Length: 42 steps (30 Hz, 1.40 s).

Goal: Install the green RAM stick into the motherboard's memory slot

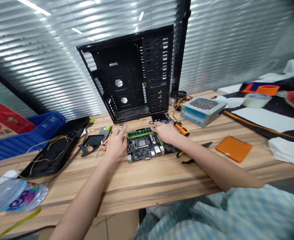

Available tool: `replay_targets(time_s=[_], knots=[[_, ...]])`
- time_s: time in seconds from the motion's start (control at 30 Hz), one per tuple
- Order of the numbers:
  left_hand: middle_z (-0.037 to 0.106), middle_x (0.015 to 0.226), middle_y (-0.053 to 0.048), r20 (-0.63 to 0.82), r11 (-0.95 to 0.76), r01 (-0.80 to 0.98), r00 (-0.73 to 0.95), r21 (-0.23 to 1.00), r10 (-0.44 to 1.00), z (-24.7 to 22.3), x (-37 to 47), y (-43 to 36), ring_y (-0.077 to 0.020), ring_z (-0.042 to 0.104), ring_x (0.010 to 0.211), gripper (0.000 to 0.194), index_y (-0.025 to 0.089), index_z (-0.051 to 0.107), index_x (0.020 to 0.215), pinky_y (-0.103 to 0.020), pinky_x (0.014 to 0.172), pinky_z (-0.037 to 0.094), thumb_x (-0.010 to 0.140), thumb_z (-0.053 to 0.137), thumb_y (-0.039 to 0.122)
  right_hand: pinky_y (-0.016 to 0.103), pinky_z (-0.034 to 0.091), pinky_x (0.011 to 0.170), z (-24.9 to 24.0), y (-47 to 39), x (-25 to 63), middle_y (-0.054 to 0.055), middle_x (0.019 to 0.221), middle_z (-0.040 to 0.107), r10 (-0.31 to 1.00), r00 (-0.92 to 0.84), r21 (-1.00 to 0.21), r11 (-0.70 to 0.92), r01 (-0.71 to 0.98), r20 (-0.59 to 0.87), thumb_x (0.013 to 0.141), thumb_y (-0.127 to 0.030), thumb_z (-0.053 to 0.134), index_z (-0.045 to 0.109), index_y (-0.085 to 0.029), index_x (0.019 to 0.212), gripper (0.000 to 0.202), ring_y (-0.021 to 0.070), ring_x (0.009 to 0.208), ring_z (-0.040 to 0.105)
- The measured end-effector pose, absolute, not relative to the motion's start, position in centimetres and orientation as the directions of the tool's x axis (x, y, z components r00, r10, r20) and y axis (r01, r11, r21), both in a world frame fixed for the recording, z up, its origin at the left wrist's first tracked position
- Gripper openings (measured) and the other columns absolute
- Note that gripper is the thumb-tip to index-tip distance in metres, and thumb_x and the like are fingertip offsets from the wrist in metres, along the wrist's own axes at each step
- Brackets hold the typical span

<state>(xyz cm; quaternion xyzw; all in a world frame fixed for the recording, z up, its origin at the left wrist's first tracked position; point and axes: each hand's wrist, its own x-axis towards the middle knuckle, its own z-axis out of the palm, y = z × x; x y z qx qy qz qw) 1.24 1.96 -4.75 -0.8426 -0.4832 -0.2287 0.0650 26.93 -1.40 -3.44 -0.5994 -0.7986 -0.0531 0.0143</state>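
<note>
A black motherboard [147, 146] lies flat on the wooden table, with a green memory stick [139, 132] along its far edge. My left hand [116, 143] rests at the board's left side, its index finger stretched forward near the left end of the stick. At the right end of the stick is my right hand [165, 132], its fingertips pressed together; whether they hold anything is hidden. Pliers [188, 161] with yellow and black handles lie partly under my right forearm. Just beyond my right hand is an orange screwdriver [181, 128].
An open black computer case [129, 76] stands behind the board. A power supply [203, 108] and an orange plate [234, 148] are on the right. To the left are a black front panel [58, 150], a blue bin [45, 126] and a plastic bottle [19, 195].
</note>
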Motion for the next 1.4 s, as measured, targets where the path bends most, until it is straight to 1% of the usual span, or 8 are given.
replay_targets(time_s=[0.1, 0.27, 0.4, 0.53, 0.67, 0.9, 1.13, 1.4], knots=[[0.057, 0.094, -0.009, 0.463, -0.533, 0.840, 0.435, 0.101, 0.773, -4.8, 1.2, 2.0, -0.0235, 0.057, 0.089, 0.054, 0.015, 0.048, 0.139, -0.035, 0.085, 0.048, 0.086, 0.042, 0.014, 0.032, 0.049, 0.077, -3.5, -1.3, 26.9, 0.014, 0.117, 0.058, 0.959, -0.274, 0.062, 0.270, 0.961, 0.077, 0.091, -0.013, 0.035, 0.055, -0.022, 0.132, 0.047, 0.0253, 0.105, 0.059], [0.060, 0.097, -0.010, 0.430, -0.529, 0.846, 0.453, 0.070, 0.781, -5.3, 1.1, 2.3, -0.0248, 0.057, 0.097, 0.046, 0.015, 0.058, 0.128, -0.035, 0.087, 0.047, 0.086, 0.042, 0.014, 0.033, 0.049, 0.079, -3.6, -1.2, 27.0, 0.015, 0.119, 0.057, 0.955, -0.285, 0.060, 0.280, 0.958, 0.086, 0.091, -0.013, 0.034, 0.055, -0.022, 0.133, 0.047, 0.0266, 0.108, 0.058], [0.060, 0.091, -0.009, 0.365, -0.535, 0.844, 0.484, 0.044, 0.795, -5.5, 1.0, 2.6, -0.0230, 0.059, 0.090, 0.044, 0.017, 0.064, 0.122, -0.033, 0.086, 0.048, 0.085, 0.041, 0.013, 0.034, 0.049, 0.081, -3.9, -1.2, 27.1, 0.016, 0.122, 0.056, 0.954, -0.284, 0.061, 0.279, 0.958, 0.093, 0.090, -0.013, 0.036, 0.053, -0.023, 0.134, 0.048, 0.0268, 0.110, 0.057], [0.063, 0.094, -0.011, 0.354, -0.529, 0.848, 0.482, 0.042, 0.802, -5.5, 1.1, 2.6, -0.0234, 0.061, 0.090, 0.043, 0.016, 0.066, 0.118, -0.032, 0.085, 0.049, 0.085, 0.039, 0.013, 0.034, 0.049, 0.081, -4.0, -1.2, 27.2, 0.015, 0.122, 0.056, 0.955, -0.281, 0.049, 0.277, 0.960, 0.096, 0.089, -0.012, 0.037, 0.052, -0.024, 0.135, 0.050, 0.0264, 0.108, 0.058], [0.067, 0.101, -0.011, 0.335, -0.508, 0.858, 0.457, 0.078, 0.824, -5.5, 1.2, 2.6, -0.0238, 0.062, 0.095, 0.041, 0.014, 0.067, 0.115, -0.031, 0.087, 0.048, 0.083, 0.041, 0.012, 0.034, 0.048, 0.082, -4.0, -1.3, 27.5, 0.014, 0.121, 0.056, 0.949, -0.300, 0.035, 0.298, 0.954, 0.099, 0.085, -0.009, 0.039, 0.051, -0.024, 0.136, 0.055, 0.0256, 0.107, 0.058], [0.071, 0.102, -0.009, 0.258, -0.479, 0.855, 0.426, 0.198, 0.867, -5.2, 1.1, 2.7, -0.0224, 0.065, 0.098, 0.042, 0.014, 0.065, 0.117, -0.030, 0.090, 0.048, 0.082, 0.042, 0.009, 0.033, 0.048, 0.080, -4.3, -1.3, 27.7, 0.013, 0.122, 0.055, 0.951, -0.289, 0.002, 0.290, 0.957, 0.113, 0.082, -0.008, 0.041, 0.051, -0.026, 0.136, 0.058, 0.0251, 0.107, 0.057], [0.067, 0.120, -0.008, 0.239, -0.486, 0.832, 0.432, 0.268, 0.870, -5.5, 0.8, 3.1, -0.0227, 0.063, 0.107, 0.048, 0.014, 0.064, 0.119, -0.031, 0.095, 0.046, 0.078, 0.039, 0.007, 0.031, 0.047, 0.082, -4.4, -1.3, 27.7, 0.012, 0.119, 0.056, 0.945, -0.293, -0.003, 0.297, 0.955, 0.148, 0.080, -0.007, 0.041, 0.053, -0.024, 0.135, 0.059, 0.0239, 0.106, 0.058], [0.068, 0.118, -0.007, 0.206, -0.475, 0.808, 0.429, 0.348, 0.880, -5.8, 0.3, 3.6, -0.0204, 0.064, 0.101, 0.050, 0.015, 0.062, 0.121, -0.029, 0.091, 0.047, 0.077, 0.039, 0.008, 0.031, 0.047, 0.084, -4.3, -1.7, 27.6, 0.011, 0.121, 0.057, 0.936, -0.302, -0.021, 0.311, 0.950, 0.183, 0.082, -0.007, 0.041, 0.053, -0.023, 0.135, 0.057, 0.0238, 0.107, 0.057]])
